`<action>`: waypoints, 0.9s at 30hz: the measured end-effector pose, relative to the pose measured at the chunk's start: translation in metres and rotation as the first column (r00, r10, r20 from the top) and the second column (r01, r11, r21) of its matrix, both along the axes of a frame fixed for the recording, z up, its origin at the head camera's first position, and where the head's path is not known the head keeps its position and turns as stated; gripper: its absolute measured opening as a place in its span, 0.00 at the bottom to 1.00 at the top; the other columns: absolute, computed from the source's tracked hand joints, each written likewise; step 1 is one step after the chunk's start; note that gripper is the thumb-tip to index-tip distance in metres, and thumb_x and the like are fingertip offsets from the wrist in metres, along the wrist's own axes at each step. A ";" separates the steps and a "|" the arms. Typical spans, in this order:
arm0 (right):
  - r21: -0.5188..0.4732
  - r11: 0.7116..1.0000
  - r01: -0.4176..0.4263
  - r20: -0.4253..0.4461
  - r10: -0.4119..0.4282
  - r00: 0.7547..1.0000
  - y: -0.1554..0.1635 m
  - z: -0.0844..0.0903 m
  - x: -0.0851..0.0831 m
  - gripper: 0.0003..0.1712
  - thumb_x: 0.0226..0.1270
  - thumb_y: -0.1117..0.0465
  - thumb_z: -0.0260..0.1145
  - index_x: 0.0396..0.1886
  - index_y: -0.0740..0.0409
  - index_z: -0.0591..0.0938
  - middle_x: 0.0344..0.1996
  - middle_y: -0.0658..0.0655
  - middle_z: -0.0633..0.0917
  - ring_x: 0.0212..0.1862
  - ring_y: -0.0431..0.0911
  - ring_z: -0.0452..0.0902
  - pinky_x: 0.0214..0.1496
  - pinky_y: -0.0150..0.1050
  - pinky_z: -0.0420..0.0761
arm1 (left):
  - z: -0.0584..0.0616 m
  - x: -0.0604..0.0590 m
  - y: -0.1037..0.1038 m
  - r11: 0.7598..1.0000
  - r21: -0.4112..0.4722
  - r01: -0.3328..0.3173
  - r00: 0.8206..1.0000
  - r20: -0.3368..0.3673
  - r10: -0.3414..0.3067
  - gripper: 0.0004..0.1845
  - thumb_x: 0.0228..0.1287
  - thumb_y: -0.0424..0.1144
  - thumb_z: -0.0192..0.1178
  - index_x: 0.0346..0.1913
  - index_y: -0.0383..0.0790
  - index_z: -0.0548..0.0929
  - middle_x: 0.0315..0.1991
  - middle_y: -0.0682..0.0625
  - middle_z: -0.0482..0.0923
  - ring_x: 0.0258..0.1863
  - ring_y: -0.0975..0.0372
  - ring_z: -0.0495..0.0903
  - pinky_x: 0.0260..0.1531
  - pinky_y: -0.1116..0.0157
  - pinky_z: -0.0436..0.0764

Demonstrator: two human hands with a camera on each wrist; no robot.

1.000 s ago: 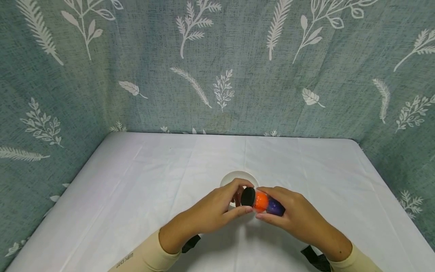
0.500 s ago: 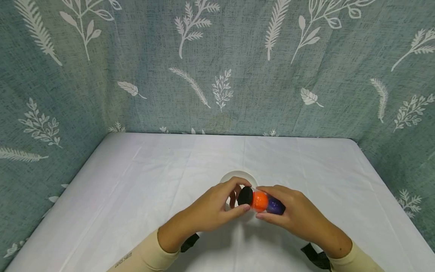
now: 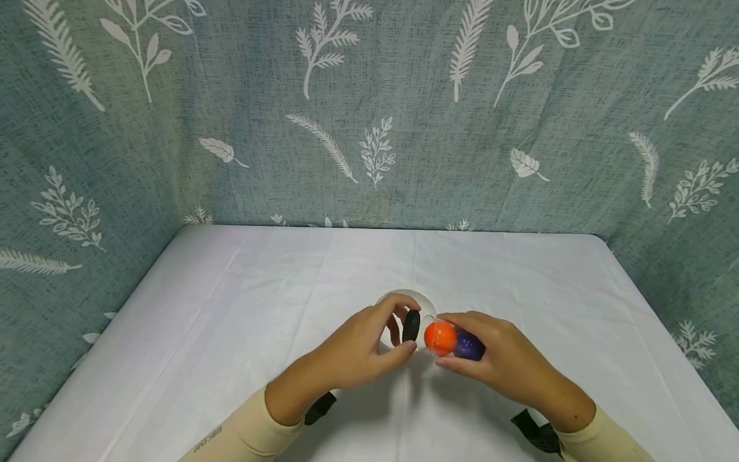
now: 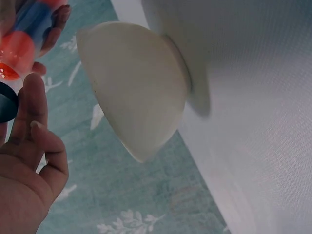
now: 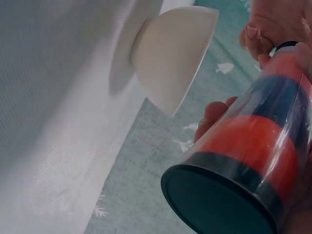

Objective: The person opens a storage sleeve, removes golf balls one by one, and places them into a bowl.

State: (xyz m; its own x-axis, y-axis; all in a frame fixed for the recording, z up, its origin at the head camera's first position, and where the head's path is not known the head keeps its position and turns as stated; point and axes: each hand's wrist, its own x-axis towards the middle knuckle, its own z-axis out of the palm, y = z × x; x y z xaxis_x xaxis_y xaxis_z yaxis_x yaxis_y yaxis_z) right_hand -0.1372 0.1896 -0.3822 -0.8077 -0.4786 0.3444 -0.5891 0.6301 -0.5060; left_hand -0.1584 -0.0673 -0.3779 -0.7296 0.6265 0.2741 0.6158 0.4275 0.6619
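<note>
My left hand (image 3: 355, 353) pinches a round black lid (image 3: 411, 325) between thumb and fingertips, holding it on edge. My right hand (image 3: 508, 359) grips a clear plastic tube (image 5: 239, 151) lying nearly sideways. Inside the tube are an orange ball (image 3: 441, 338) and a dark blue ball (image 3: 469, 346); the right wrist view shows another orange one near its dark-capped bottom end. A narrow gap separates the lid from the tube's mouth in the head view. Behind the hands is a white bowl (image 4: 131, 87), its front part covered by the left hand in the head view.
The bowl stands on a table with a white cloth (image 3: 260, 289). A green leaf-patterned curtain (image 3: 427, 160) closes off the back and both sides. Black straps (image 3: 539, 433) sit at the wrists.
My left hand has drawn the black lid leftward, away from the tube's mouth, and turned it on edge. My right hand holds the tube in nearly the same place.
</note>
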 end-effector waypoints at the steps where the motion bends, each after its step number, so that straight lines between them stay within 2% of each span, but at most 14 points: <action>1: 0.001 1.000 0.002 0.000 -0.002 1.000 0.000 0.000 0.000 0.32 0.54 0.45 0.78 0.58 0.49 0.83 0.49 0.45 0.86 0.44 0.34 0.81 0.45 0.33 0.85 | 0.000 0.000 0.000 1.000 -0.004 -0.002 1.000 0.008 0.002 0.25 0.67 0.45 0.62 0.63 0.51 0.65 0.42 0.60 0.76 0.37 0.69 0.78 0.32 0.72 0.78; 7: 0.000 1.000 0.012 0.004 -0.012 1.000 0.002 0.000 0.000 0.32 0.54 0.45 0.78 0.58 0.49 0.83 0.50 0.45 0.86 0.44 0.34 0.81 0.45 0.34 0.85 | 0.004 0.001 -0.001 1.000 -0.010 -0.004 0.999 0.038 0.004 0.25 0.66 0.44 0.63 0.61 0.50 0.64 0.44 0.61 0.75 0.38 0.69 0.77 0.35 0.70 0.79; 12: 0.006 1.000 0.023 0.000 -0.023 1.000 0.004 -0.001 -0.002 0.32 0.54 0.44 0.78 0.57 0.50 0.83 0.51 0.47 0.86 0.48 0.38 0.84 0.48 0.39 0.85 | 0.006 0.002 -0.004 1.000 -0.001 -0.021 0.998 0.061 0.021 0.25 0.64 0.43 0.64 0.59 0.50 0.64 0.44 0.64 0.75 0.39 0.69 0.78 0.36 0.69 0.79; 18: 0.002 0.999 0.040 0.021 -0.040 0.999 0.006 -0.003 -0.007 0.31 0.55 0.45 0.78 0.57 0.50 0.83 0.51 0.46 0.87 0.48 0.39 0.83 0.49 0.39 0.85 | 0.005 0.002 -0.008 0.999 -0.024 -0.028 0.999 0.041 0.029 0.26 0.60 0.42 0.69 0.55 0.50 0.65 0.42 0.66 0.78 0.42 0.70 0.80 0.40 0.67 0.80; 22: 0.004 0.998 0.056 0.031 -0.056 0.998 0.008 -0.003 -0.009 0.31 0.55 0.45 0.78 0.57 0.49 0.83 0.51 0.45 0.87 0.48 0.38 0.83 0.50 0.40 0.85 | 0.003 0.003 -0.016 0.999 0.004 -0.033 0.998 0.053 0.033 0.28 0.58 0.41 0.72 0.55 0.50 0.67 0.46 0.65 0.79 0.42 0.73 0.81 0.43 0.65 0.81; 27: 0.005 0.998 0.063 0.061 -0.063 0.996 0.009 -0.001 -0.010 0.31 0.55 0.45 0.78 0.57 0.49 0.83 0.51 0.46 0.87 0.48 0.39 0.83 0.50 0.41 0.85 | -0.003 0.009 -0.027 0.998 0.035 -0.046 0.989 0.141 0.040 0.28 0.57 0.40 0.74 0.56 0.52 0.70 0.53 0.63 0.81 0.43 0.72 0.82 0.46 0.67 0.81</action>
State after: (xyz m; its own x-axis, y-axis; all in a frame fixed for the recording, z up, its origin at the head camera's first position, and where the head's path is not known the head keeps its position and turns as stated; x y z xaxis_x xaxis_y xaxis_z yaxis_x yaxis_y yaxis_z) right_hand -0.1470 0.1991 -0.3833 -0.8556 -0.4273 0.2921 -0.5164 0.6668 -0.5373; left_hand -0.1489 -0.0941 -0.3811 -0.7885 0.5848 0.1905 0.4976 0.4243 0.7565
